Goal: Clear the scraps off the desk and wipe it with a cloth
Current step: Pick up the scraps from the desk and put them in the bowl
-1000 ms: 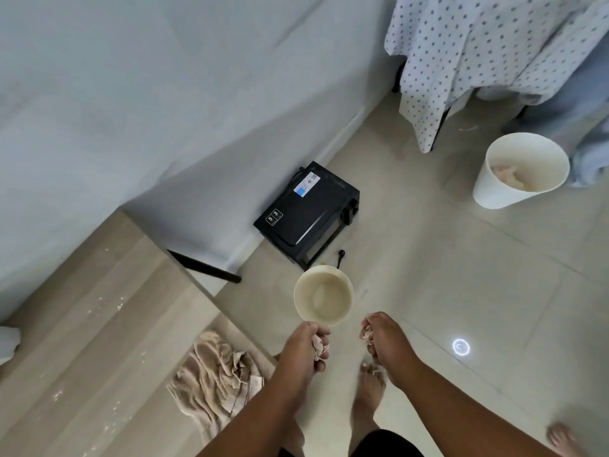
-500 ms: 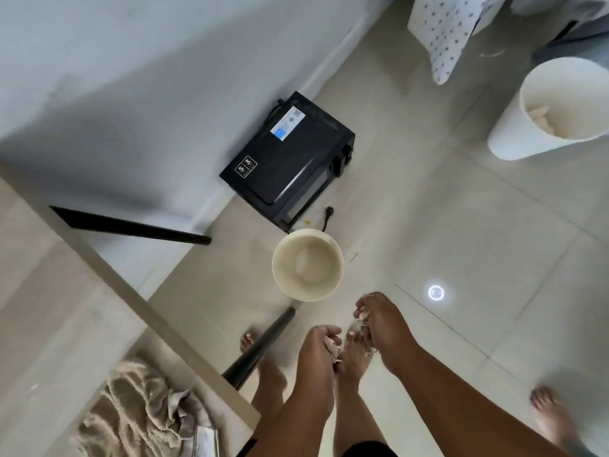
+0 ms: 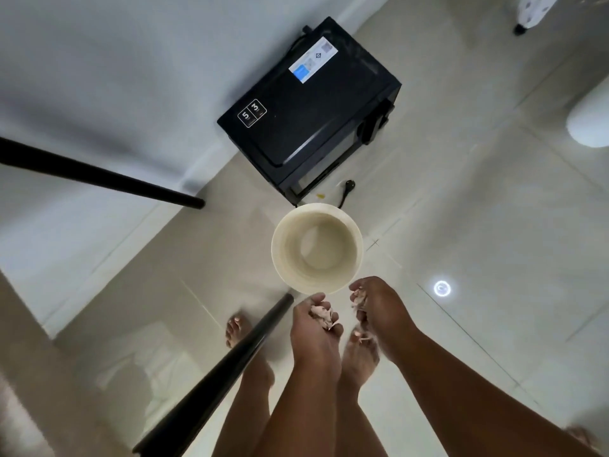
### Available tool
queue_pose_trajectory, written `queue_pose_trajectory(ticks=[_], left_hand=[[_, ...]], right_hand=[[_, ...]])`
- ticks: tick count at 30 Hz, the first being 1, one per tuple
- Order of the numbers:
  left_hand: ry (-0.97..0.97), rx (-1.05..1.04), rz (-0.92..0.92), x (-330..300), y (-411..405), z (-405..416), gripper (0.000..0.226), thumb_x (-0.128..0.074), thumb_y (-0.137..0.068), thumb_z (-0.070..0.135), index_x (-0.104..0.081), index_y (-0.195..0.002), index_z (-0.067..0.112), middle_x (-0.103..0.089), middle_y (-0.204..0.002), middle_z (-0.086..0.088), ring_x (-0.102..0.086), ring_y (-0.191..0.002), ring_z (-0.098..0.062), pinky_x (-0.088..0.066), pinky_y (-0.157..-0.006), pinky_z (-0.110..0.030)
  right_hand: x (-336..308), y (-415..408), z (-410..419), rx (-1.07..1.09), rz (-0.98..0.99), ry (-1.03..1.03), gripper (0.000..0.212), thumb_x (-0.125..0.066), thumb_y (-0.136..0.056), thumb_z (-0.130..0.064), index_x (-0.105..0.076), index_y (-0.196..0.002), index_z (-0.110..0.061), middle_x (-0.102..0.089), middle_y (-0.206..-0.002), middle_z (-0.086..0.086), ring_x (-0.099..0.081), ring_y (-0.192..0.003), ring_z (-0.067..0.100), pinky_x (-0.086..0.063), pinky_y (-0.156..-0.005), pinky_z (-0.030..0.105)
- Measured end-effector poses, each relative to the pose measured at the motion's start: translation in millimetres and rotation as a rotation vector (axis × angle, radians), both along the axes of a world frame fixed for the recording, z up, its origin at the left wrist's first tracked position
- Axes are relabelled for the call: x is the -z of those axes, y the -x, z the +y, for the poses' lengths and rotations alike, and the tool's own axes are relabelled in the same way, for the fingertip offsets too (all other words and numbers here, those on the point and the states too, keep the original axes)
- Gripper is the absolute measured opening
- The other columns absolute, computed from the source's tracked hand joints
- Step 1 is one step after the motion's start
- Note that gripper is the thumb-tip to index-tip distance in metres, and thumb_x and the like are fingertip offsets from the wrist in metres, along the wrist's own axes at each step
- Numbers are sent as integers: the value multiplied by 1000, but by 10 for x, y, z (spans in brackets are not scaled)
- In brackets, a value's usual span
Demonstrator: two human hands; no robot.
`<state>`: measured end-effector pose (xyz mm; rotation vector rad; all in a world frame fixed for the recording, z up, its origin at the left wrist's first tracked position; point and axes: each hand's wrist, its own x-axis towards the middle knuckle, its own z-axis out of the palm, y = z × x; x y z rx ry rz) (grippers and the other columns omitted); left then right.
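Pinkish scraps (image 3: 321, 314) clutched in curled left hand (image 3: 314, 328) and right hand (image 3: 372, 311), just short of the cream bin (image 3: 280, 255) beyond the fingertips; dumping and wiping judged outstanding.

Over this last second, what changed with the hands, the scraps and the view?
The view tipped down: desk and cloth left the frame, and the cream round bin now lies just ahead of both hands. Unchanged: left hand and right hand still grip pale paper scraps; nothing dropped yet.

Home room, tiled floor (image 3: 461, 324), microwave (image 3: 316, 103)
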<state>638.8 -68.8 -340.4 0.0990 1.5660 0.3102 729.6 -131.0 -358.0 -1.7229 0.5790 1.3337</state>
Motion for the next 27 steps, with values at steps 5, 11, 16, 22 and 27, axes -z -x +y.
queue_pose_trajectory(ticks=[5,11,16,22,27], left_hand=[[-40,-90,-10,376,-11,108,20,-47,-94,14,-64,-102,9,-56,-73,-2,-47,-58,-16,-30,-54,-26],[-85,-80,22,750,-31,272,36,-35,-92,2,-62,-115,8,-55,-76,-3,-50,-60,-16,-34,-56,-25],[-135,-43,53,939,-47,315,40,-35,-94,-3,-61,-123,8,-58,-87,-7,-58,-65,-16,-46,-57,-24],[-187,-66,21,1045,-27,297,36,-41,-99,-11,-60,-126,3,-60,-111,-17,-62,-84,-22,-57,-70,-28],[-204,-75,35,1055,-19,309,27,-54,-101,-6,-61,-124,5,-65,-119,-14,-68,-94,-19,-60,-76,-28]], right_hand=[[368,-44,188,29,35,11,20,-46,-86,-11,-64,-93,-15,-58,-73,5,-44,-45,13,-27,-47,23],[651,-69,290,-72,-54,-46,12,-43,-85,-7,-51,-83,-16,-52,-71,5,-42,-49,15,-26,-44,21],[863,-108,356,-98,-115,-64,12,-45,-93,-8,-54,-88,-14,-50,-71,3,-47,-56,16,-30,-45,22],[989,-157,399,-131,-183,-84,9,-56,-96,-19,-65,-95,-16,-59,-74,3,-53,-67,19,-36,-49,27],[1020,-171,404,-96,-194,-81,10,-64,-97,-24,-68,-105,-19,-64,-76,4,-57,-68,18,-40,-53,28]])
